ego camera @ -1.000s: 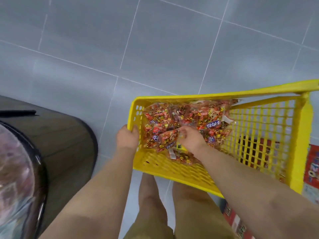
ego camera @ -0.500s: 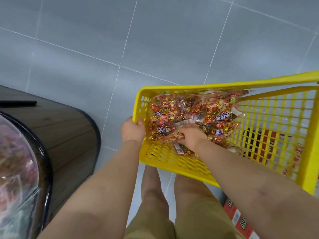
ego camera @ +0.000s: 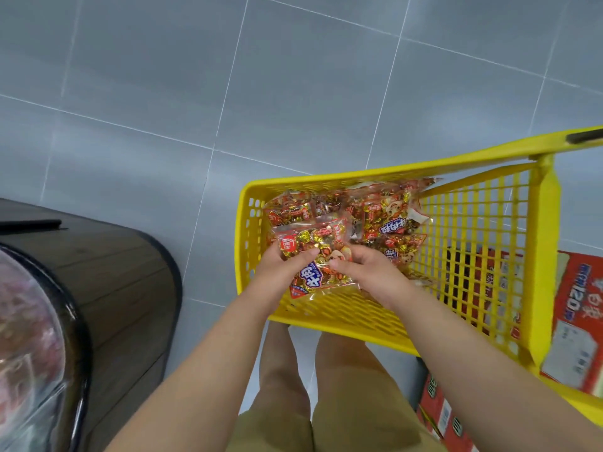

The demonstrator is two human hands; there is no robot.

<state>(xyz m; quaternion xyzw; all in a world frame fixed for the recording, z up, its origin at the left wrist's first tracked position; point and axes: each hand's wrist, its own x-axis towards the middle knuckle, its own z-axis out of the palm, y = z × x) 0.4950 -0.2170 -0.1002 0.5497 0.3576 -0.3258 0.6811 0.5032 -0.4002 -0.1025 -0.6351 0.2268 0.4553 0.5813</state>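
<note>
Crinkly clear plastic bag of gold-wrapped sweets (ego camera: 313, 243) is gripped by left hand (ego camera: 277, 269) and right hand (ego camera: 368, 272) at 8 o'clock in the yellow mesh basket (ego camera: 326, 181). It is judged light, floppy and slippery; its seams are best pinched.

The basket (ego camera: 473, 243) is glossy yellow plastic moulded in an open lattice. The candy bag (ego camera: 313, 252) held in it is clear, shiny, crinkled film over foil-bright wrappers. The floor (ego camera: 293, 93) is smooth, matt grey tile. The cabinet (ego camera: 107, 275) shows dark wood-grain panelling, and the carton (ego camera: 577, 321) is printed cardboard.
</note>
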